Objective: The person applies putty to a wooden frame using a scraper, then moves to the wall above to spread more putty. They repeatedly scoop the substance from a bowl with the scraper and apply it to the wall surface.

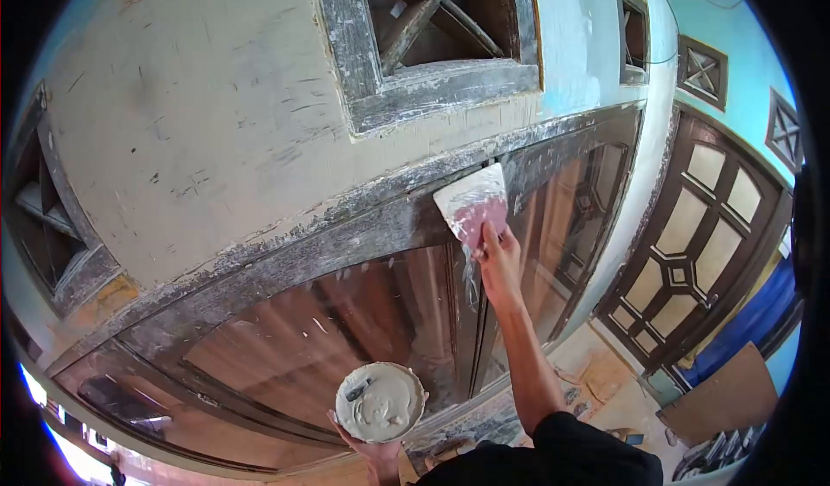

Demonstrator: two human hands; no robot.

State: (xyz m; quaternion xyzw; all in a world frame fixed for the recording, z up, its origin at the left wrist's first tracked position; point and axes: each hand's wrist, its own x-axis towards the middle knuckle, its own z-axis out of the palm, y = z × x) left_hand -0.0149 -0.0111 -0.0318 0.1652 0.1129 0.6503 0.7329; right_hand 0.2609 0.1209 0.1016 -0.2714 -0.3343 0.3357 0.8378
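My right hand (500, 263) is raised and closed on a flat putty spreader (481, 218), pinkish below and smeared with white paste above. The spreader overlaps the dark window frame (398, 224) just under the painted wall. Low in the view, my left hand (380, 454) supports a round bowl (338, 405) from beneath, its fingers wrapped around the side. Grey-white putty (385, 410) fills the bowl, and a small dark piece (356, 390) rests on it at the left.
Above is a vent frame (450, 84) with crossed bars. Brown glass panes (328, 330) lie below the frame. To the right stand a panelled door (679, 218), a blue cloth (750, 317) and a leaning brown board (726, 397). Several dark pieces (722, 451) lie on the floor.
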